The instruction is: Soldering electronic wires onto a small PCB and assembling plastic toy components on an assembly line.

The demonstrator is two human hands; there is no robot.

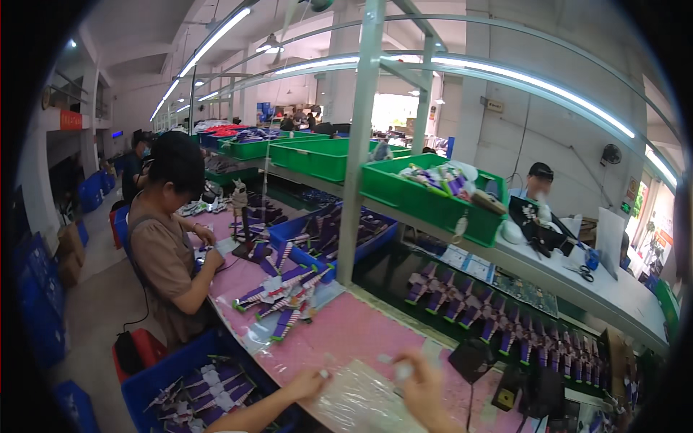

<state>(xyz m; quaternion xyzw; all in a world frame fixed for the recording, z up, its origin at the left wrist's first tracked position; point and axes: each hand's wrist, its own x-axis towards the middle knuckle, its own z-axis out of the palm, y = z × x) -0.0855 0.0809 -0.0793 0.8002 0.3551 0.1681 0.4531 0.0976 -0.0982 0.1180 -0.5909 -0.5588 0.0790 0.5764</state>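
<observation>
Bagging barely begun at the near edge of the pink desk (361,332).
My left hand (307,382) and right hand (422,390) each pinch, fingers closed, the clear crinkly plastic bag (361,400), which looks empty; purple-and-white folded toys (281,292) wait in a heap.

Long factory hall: white walls (498,137), ceiling tube lights (216,36), grey floor (101,303).

factory assembly line, long pink worktable (346,332), green bins (426,198) on overhead racks, blue crates (166,372) of purple parts, workers (170,245) seated in rows, strip lights (216,36)
</observation>
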